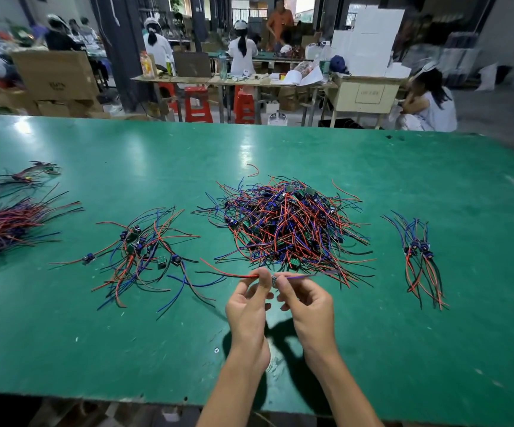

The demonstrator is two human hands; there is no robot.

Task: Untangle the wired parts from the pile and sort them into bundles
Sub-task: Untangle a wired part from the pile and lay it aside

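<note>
The green table (64, 334) fills my view. At centre sits the big pile (283, 226), a looser spread (145, 257) to its left, a small bundle (420, 257) at right, and a thick bundle (0, 232) at the left edge. Just below the pile, my left hand (246, 306) and right hand (306, 303) sit close together, each pinching one wired part (272, 280). Its right-hand wires reach toward the pile's fringe; if they are snagged there, pulling could drag neighbours out and scatter them.
</note>
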